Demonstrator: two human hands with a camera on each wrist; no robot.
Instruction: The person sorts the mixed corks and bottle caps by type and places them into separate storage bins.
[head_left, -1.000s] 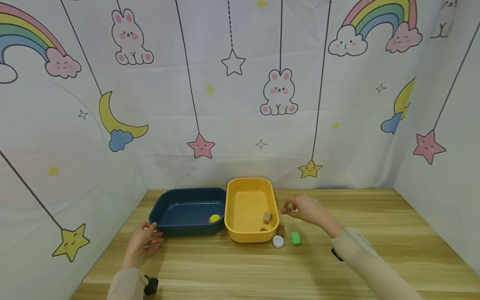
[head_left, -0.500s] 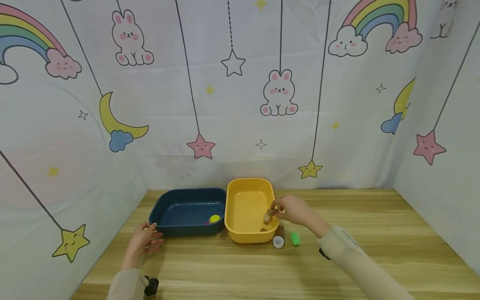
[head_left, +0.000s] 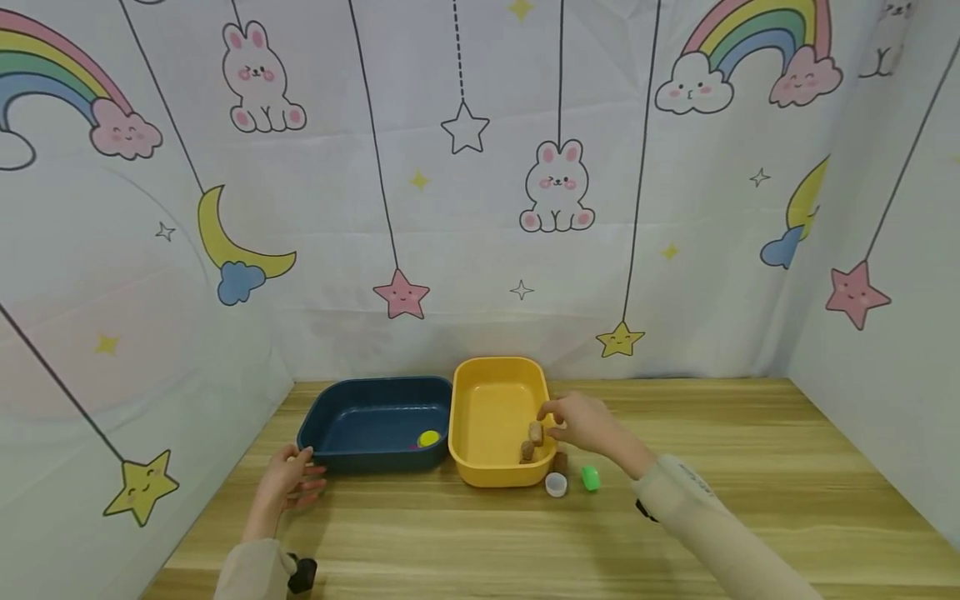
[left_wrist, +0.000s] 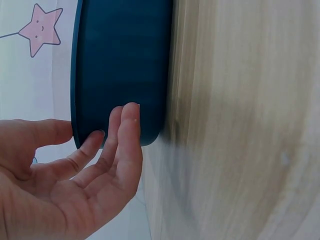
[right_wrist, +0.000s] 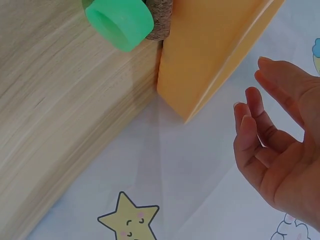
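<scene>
At the near-left corner of the dark blue bin, the left hand pinches the rim between thumb and index finger; its other fingers lie along the outer wall in the left wrist view. The right hand, fingers parted and holding nothing, hovers at the right rim of the yellow bin. Inside that bin a light cork stands beside a browner cork. A yellow round piece lies in the blue bin, with a bit of purple beside it.
Just outside the yellow bin's near-right corner are a brown cork, a white cap and a green cap. Behind both bins hangs a patterned white cloth, which continues along the sides of the wooden table.
The right hand moved left over the yellow bin with a brown cork, then let it go; that cork now lies near the bin's front. The left hand has stayed put.
</scene>
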